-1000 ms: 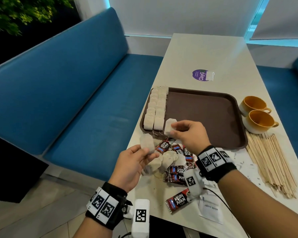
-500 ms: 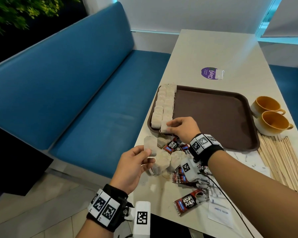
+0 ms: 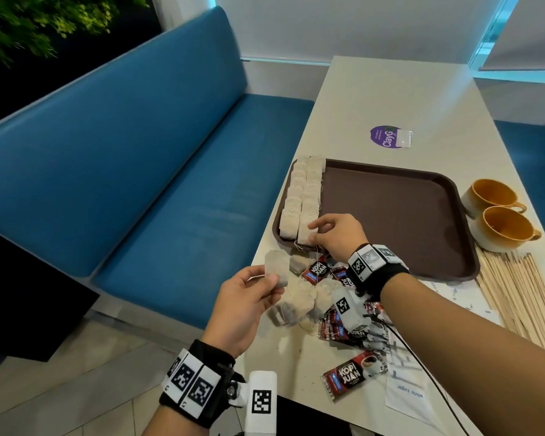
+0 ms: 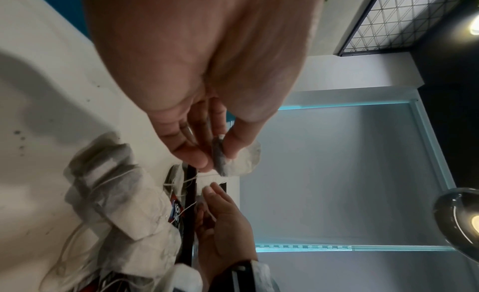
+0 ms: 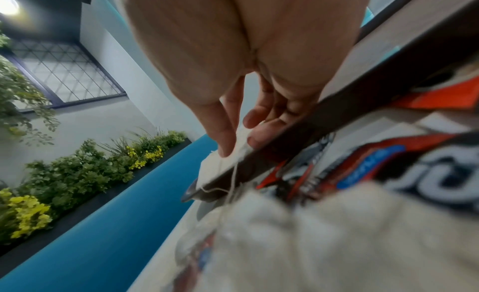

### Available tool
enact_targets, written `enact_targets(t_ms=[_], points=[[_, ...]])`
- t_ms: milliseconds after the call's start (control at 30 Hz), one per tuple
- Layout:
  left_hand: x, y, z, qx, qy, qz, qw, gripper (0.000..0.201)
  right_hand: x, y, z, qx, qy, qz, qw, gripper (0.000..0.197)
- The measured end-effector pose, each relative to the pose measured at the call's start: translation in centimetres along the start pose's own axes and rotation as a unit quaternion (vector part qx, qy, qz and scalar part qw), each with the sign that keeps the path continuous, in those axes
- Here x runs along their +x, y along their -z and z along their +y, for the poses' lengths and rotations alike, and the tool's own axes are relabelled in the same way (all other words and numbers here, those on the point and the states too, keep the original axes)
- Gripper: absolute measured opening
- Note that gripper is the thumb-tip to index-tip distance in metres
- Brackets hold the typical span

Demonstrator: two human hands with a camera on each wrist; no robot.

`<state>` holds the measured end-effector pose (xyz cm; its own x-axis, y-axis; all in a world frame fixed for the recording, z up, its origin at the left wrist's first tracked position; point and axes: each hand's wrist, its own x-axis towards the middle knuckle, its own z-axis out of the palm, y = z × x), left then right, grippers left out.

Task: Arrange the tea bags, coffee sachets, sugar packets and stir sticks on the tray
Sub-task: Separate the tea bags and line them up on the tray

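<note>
On the table lies a brown tray [image 3: 400, 215] with two columns of tea bags [image 3: 302, 199] along its left side. My right hand [image 3: 312, 232] pinches a tea bag [image 3: 304, 234] at the near end of the right column, just inside the tray's rim [image 5: 311, 132]; the right wrist view shows my right hand [image 5: 238, 146] with thumb and fingers on that tea bag [image 5: 220, 167]. My left hand [image 3: 272, 283] hovers in front of the tray and pinches another tea bag [image 3: 276, 267] upright, also seen as the tea bag [image 4: 246, 159] between thumb and fingers of my left hand [image 4: 215, 153].
A heap of loose tea bags [image 3: 299, 303] and red coffee sachets [image 3: 353, 376] lies near the table's front edge. White sugar packets [image 3: 406, 388] lie beside it, and stir sticks [image 3: 523, 291] to the right. Two yellow cups [image 3: 501, 228] stand right of the tray. A blue bench [image 3: 139, 184] runs along the left.
My right hand carried its tea bag from above the heap down to the tray's near-left corner. My left hand kept hold of its tea bag and barely moved.
</note>
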<state>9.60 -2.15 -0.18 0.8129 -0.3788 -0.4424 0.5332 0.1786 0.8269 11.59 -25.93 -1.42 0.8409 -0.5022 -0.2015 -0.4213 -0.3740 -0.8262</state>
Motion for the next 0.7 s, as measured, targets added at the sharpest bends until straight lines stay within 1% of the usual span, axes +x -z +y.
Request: enact_targets(t_ms=[67, 133, 200, 300, 367, 467, 533, 600, 700], points=[[0.4, 0.1, 0.3, 0.0, -0.015, 0.001, 1.0, 0.016, -0.3, 0.4, -0.1, 0.028, 0.013, 0.028, 0.999, 0.009], [1.1, 0.0, 0.8, 0.015, -0.031, 0.002, 0.999, 0.013, -1.0, 0.7, -0.6, 0.072, 0.033, 0.027, 0.996, 0.006], [2.1, -0.4, 1.6, 0.031, -0.044, -0.003, 0.999, 0.011, -1.8, 1.1, -1.5, 0.117, 0.056, -0.012, 0.991, 0.006], [4.0, -1.3, 3.4, 0.055, -0.056, -0.017, 0.997, 0.005, -2.7, 1.4, -3.1, 0.128, 0.091, -0.085, 0.984, 0.012], [5.3, -1.9, 4.5, 0.084, -0.067, -0.032, 0.994, 0.005, -2.6, 1.4, -3.8, 0.135, 0.098, -0.106, 0.98, 0.016], [6.9, -2.6, 5.2, 0.169, -0.093, -0.054, 0.98, 0.006, -1.8, 1.3, -4.1, 0.134, 0.09, -0.104, 0.981, 0.019], [7.6, -2.8, 5.3, 0.227, -0.108, -0.057, 0.966, 0.009, -1.3, 1.1, -3.9, 0.11, 0.085, -0.111, 0.984, 0.014], [8.3, -3.0, 5.2, 0.264, -0.119, -0.042, 0.956, 0.013, -0.7, 0.8, -3.6, 0.089, 0.08, -0.106, 0.987, 0.013], [9.0, -2.6, 4.8, 0.32, -0.144, 0.01, 0.936, 0.013, 0.3, 0.1, -2.6, 0.055, 0.057, -0.055, 0.995, 0.011]])
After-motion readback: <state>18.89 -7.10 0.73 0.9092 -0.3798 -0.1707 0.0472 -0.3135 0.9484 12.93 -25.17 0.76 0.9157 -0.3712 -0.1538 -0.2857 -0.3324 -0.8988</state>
